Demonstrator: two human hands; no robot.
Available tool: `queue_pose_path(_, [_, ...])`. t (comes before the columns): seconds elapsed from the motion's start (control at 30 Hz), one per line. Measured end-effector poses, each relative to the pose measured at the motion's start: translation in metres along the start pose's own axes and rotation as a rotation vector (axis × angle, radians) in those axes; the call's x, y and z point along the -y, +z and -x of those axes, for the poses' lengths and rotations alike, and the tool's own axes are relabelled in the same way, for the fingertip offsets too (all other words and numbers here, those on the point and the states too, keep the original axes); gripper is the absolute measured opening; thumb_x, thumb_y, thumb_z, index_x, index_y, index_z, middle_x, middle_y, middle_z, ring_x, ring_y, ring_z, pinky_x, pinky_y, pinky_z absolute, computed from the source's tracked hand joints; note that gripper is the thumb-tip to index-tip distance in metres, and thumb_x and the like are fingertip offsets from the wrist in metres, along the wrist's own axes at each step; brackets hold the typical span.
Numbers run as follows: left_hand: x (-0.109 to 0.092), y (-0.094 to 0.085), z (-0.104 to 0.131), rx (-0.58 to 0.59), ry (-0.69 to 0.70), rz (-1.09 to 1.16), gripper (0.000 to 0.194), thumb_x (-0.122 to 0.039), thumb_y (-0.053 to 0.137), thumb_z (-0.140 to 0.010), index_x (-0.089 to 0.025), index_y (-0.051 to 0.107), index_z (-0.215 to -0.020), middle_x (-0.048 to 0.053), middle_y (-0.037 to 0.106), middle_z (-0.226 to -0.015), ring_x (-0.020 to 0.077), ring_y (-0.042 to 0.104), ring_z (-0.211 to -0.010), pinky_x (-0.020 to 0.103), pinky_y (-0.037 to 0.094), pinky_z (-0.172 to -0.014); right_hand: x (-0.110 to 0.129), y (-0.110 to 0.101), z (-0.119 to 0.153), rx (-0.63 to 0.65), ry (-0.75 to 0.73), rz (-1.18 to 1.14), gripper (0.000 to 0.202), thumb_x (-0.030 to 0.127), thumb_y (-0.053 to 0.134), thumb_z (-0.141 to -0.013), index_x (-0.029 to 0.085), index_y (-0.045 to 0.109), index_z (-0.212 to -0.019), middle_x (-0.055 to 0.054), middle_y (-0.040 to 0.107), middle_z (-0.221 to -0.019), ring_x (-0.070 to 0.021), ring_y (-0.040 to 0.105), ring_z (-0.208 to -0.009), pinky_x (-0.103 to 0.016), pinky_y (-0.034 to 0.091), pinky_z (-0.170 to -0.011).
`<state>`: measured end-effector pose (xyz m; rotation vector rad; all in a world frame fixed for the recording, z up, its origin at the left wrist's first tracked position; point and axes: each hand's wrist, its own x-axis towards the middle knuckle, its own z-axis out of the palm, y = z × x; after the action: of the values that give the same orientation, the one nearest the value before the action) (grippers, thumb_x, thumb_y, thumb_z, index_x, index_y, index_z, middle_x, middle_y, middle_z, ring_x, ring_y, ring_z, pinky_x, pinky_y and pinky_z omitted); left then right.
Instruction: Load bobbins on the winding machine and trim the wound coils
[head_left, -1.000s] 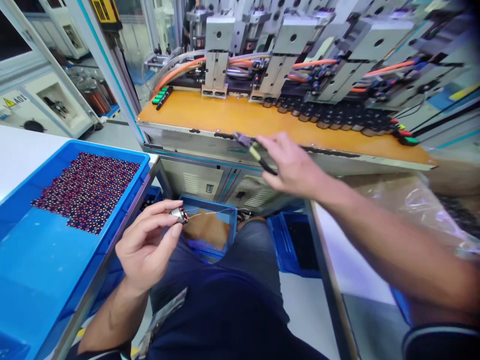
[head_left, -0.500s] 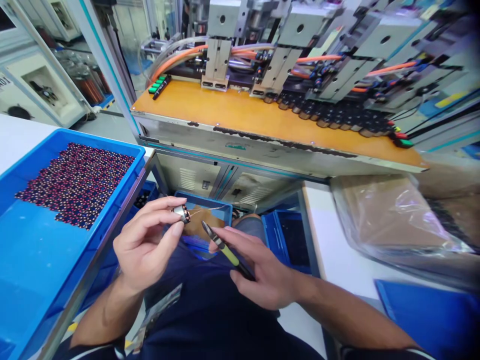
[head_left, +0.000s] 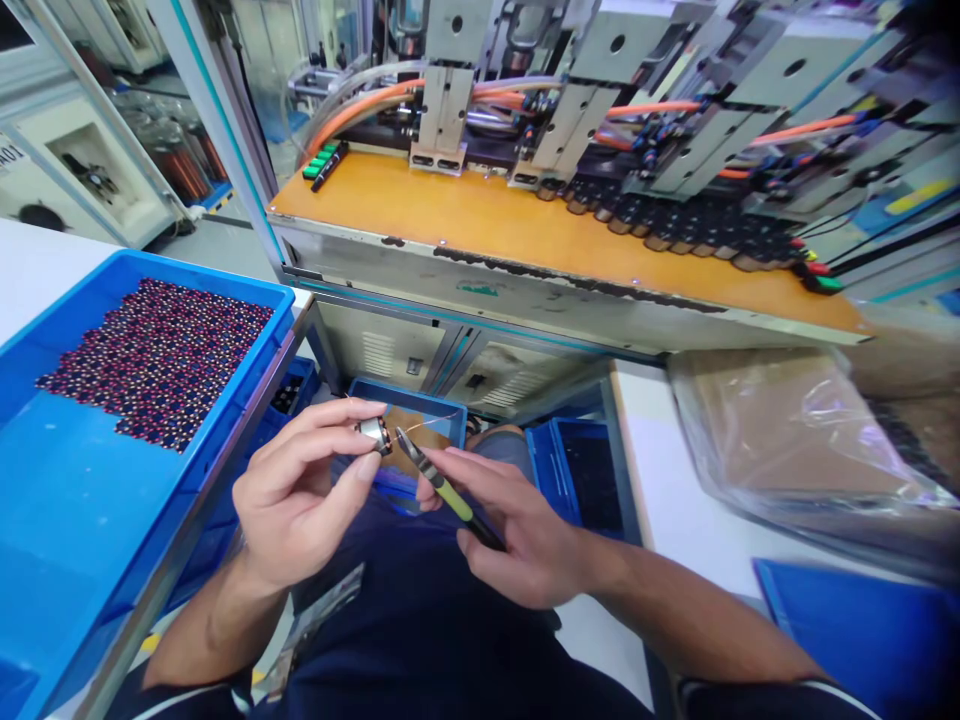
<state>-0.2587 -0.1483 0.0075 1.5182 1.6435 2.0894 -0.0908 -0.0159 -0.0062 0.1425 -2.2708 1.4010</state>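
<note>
Coil [head_left: 373, 432] sits pinched in your left hand [head_left: 300, 500] over your lap, thin wire lead sticking out w/ cutter [head_left: 439, 482] tips right at it; your right hand [head_left: 517, 535] is wrapped round the cutter handle. Lead looks uncut yet, so trim is left to do. Blue bin [head_left: 90, 500] edge is close on your left, machine worktop [head_left: 525, 235] ahead, open room between.

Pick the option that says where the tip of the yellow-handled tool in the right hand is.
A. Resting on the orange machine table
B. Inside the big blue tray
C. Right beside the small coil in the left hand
C: the right hand holds the yellow-handled tool with its tip next to the small coil pinched in the left hand.
</note>
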Motion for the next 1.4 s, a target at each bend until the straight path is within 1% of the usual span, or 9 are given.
queue_pose_path(0.13, [0.000,0.001,0.000,-0.009,-0.007,-0.021,0.032,0.002,0.069,-0.078,-0.021,0.073,-0.100,0.006,0.076,-0.110,0.0198,0.071,-0.101,0.032,0.060,-0.083,-0.004,0.002,0.002,-0.032,-0.034,-0.022,0.074,0.006,0.049,-0.078,0.020,0.036,-0.150,-0.006,0.065,-0.100,-0.0147,0.063,-0.087,-0.031,0.056,-0.083])
queue_pose_path(0.37, [0.000,0.001,0.000,-0.002,0.001,-0.029,0.033,0.003,0.070,-0.078,-0.021,0.073,-0.101,0.007,0.075,-0.110,0.0196,0.071,-0.101,0.033,0.061,-0.084,-0.001,0.003,0.003,-0.059,-0.037,-0.013,0.071,0.006,0.052,-0.081,0.021,0.039,-0.149,-0.004,0.066,-0.095,-0.0143,0.063,-0.084,-0.032,0.055,-0.084])
queue_pose_path(0.5, [-0.001,0.003,0.000,-0.002,-0.003,-0.039,0.031,0.001,0.070,-0.078,-0.021,0.073,-0.099,0.007,0.076,-0.109,0.0198,0.071,-0.100,0.033,0.061,-0.083,0.000,0.004,0.003,-0.081,-0.054,-0.021,0.068,0.005,0.052,-0.083,0.021,0.041,-0.148,-0.004,0.064,-0.090,-0.0136,0.062,-0.082,-0.028,0.055,-0.078])
queue_pose_path(0.73, [0.003,0.000,0.001,0.036,0.012,-0.013,0.032,0.005,0.069,-0.078,-0.018,0.072,-0.100,0.008,0.074,-0.111,0.0194,0.070,-0.103,0.033,0.061,-0.086,0.001,0.001,0.002,-0.054,0.153,-0.140,0.071,0.004,0.050,-0.075,0.020,0.046,-0.144,-0.001,0.059,-0.086,-0.0087,0.053,-0.067,-0.021,0.048,-0.061])
queue_pose_path(0.87, [0.007,-0.006,-0.002,0.072,0.119,-0.064,0.033,0.004,0.071,-0.076,-0.019,0.067,-0.100,0.009,0.068,-0.118,0.0198,0.070,-0.103,0.031,0.064,-0.081,0.006,-0.005,0.003,-0.072,0.163,-0.167,0.070,0.002,0.051,-0.078,0.022,0.046,-0.145,-0.002,0.059,-0.088,-0.0091,0.055,-0.073,-0.021,0.049,-0.066])
queue_pose_path(0.97, [0.008,-0.007,-0.005,0.061,0.148,-0.033,0.048,0.005,0.076,-0.070,-0.023,0.057,-0.104,0.007,0.063,-0.124,0.0188,0.073,-0.093,0.033,0.067,-0.077,0.014,-0.012,0.006,-0.025,0.137,-0.177,0.076,0.000,0.050,-0.078,0.026,0.040,-0.148,-0.003,0.059,-0.095,-0.0096,0.057,-0.076,-0.023,0.052,-0.070])
queue_pose_path(1.07, [0.010,-0.007,-0.007,0.049,0.158,-0.009,0.063,0.009,0.078,-0.063,-0.025,0.051,-0.109,0.006,0.069,-0.115,0.0208,0.074,-0.093,0.037,0.067,-0.079,0.021,-0.017,0.009,0.018,0.152,-0.176,0.080,0.000,0.047,-0.076,0.028,0.037,-0.150,-0.006,0.061,-0.105,-0.0138,0.061,-0.089,-0.030,0.055,-0.081])
queue_pose_path(1.17, [0.014,-0.006,-0.005,0.029,0.199,-0.027,0.068,0.011,0.080,-0.059,-0.023,0.052,-0.111,0.006,0.074,-0.107,0.0236,0.074,-0.097,0.041,0.067,-0.083,0.027,-0.021,0.010,0.035,0.180,-0.177,0.078,0.001,0.048,-0.077,0.026,0.037,-0.150,-0.008,0.062,-0.109,-0.0166,0.062,-0.098,-0.035,0.054,-0.090])
queue_pose_path(1.4, [0.015,-0.005,-0.002,0.034,0.212,-0.066,0.071,0.012,0.079,-0.059,-0.023,0.054,-0.116,0.006,0.076,-0.108,0.0240,0.076,-0.095,0.039,0.068,-0.077,0.030,-0.021,0.008,0.052,0.229,-0.223,0.080,0.001,0.049,-0.073,0.024,0.040,-0.149,-0.008,0.064,-0.110,-0.0173,0.063,-0.098,-0.035,0.054,-0.091])
